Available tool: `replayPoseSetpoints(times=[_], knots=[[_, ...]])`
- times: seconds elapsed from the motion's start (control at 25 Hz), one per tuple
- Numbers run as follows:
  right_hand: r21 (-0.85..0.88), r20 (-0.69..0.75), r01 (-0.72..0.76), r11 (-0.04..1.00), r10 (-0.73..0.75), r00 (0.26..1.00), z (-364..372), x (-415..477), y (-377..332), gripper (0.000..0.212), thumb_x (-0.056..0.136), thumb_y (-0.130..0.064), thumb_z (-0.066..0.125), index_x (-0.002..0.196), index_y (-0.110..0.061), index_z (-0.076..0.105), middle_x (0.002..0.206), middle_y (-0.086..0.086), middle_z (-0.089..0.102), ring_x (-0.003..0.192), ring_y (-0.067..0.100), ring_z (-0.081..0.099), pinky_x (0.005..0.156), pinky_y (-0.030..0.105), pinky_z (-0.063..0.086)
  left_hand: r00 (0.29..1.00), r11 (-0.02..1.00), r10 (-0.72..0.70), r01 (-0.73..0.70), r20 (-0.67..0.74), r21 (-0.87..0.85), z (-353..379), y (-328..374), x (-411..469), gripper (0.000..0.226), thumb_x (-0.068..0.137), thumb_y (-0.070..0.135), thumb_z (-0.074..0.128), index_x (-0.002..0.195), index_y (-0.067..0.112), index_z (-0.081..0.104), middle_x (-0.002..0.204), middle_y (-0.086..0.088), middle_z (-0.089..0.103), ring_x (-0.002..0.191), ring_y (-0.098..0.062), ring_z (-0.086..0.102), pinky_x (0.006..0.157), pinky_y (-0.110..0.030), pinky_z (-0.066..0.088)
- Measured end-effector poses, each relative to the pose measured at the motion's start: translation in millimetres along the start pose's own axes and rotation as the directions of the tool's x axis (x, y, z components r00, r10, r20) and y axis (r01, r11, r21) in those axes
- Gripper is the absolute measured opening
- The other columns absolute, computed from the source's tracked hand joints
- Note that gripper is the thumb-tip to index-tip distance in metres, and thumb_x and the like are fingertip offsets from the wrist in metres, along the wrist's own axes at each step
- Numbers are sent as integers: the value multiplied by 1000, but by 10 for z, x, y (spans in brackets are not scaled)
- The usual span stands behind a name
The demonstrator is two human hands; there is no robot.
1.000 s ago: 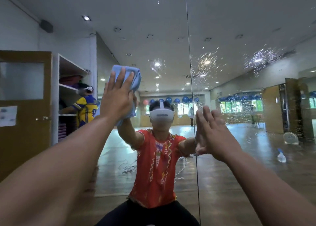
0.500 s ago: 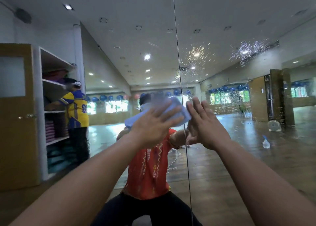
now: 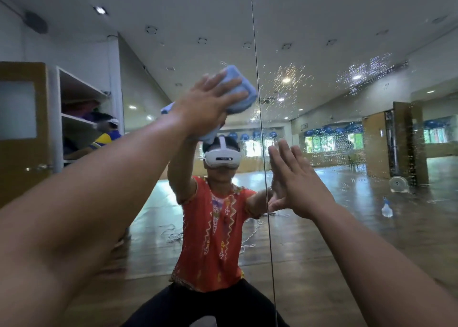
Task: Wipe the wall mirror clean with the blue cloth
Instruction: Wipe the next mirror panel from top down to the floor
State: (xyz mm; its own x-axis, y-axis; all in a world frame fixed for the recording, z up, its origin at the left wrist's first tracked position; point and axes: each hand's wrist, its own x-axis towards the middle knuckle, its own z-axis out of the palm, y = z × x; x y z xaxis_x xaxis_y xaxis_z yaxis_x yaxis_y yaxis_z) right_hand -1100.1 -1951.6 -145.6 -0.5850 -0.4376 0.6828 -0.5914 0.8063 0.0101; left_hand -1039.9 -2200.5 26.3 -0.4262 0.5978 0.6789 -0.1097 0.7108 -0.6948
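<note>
Across the whole far side stretches the wall mirror (image 3: 322,240), two smooth glass panels meeting at a thin vertical seam (image 3: 257,79). Fine droplets (image 3: 290,79) speckle the right panel, high up. Flat against the glass just right of the seam, the right hand (image 3: 297,185) braces with fingers spread, holding nothing. The left hand (image 3: 210,101) presses open-palmed on the blue cloth (image 3: 238,88), a soft folded pad sitting on the left panel, just beside the seam. Even pressure and overlapping strokes across the seam should clear the spray without streaks.
</note>
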Motion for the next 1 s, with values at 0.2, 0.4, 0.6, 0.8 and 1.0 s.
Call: replayPoseSetpoints(times=[0.2,0.4,0.6,0.8,1.0], knots=[[0,-22,7,1000,-7,1000,11,2,10,145,69,-57,86,153,-34,-30,161,-6,-39,151,22,-29,126,41,-3,992,999,-40,39,-118,-10,161,498,-82,59,90,26,48,149,26,44,159,-6,37,148,-39,28,118,-52,22],[-3,-14,4,1000,-4,1000,5,-11,2,145,68,-55,87,157,-32,-26,162,-6,-38,153,24,-26,126,43,-2,989,994,106,-109,-104,-26,376,1045,-851,62,88,28,55,149,25,43,160,-7,36,149,-39,27,118,-57,27],[-2,6,-5,1000,5,1000,-17,-27,-19,143,71,-56,85,155,-33,-29,161,-6,-40,153,24,-27,128,47,1,929,928,370,-370,8,-45,559,1449,-1689,57,90,22,47,146,32,49,159,-2,39,147,-34,32,118,-57,25],[10,22,-2,1000,2,1000,-26,-30,-33,143,72,-56,85,155,-32,-30,159,-5,-43,152,24,-30,128,49,2,904,908,419,-420,85,-6,361,1108,-1485,60,90,21,40,148,37,45,161,1,35,150,-32,28,116,-61,30],[25,-7,16,1000,-16,1000,33,1,8,144,70,-56,85,151,-36,-32,161,-7,-40,152,23,-28,127,49,4,993,999,50,-50,-104,-2,303,771,-685,58,87,26,44,145,32,47,156,-4,42,146,-37,34,115,-58,31]])
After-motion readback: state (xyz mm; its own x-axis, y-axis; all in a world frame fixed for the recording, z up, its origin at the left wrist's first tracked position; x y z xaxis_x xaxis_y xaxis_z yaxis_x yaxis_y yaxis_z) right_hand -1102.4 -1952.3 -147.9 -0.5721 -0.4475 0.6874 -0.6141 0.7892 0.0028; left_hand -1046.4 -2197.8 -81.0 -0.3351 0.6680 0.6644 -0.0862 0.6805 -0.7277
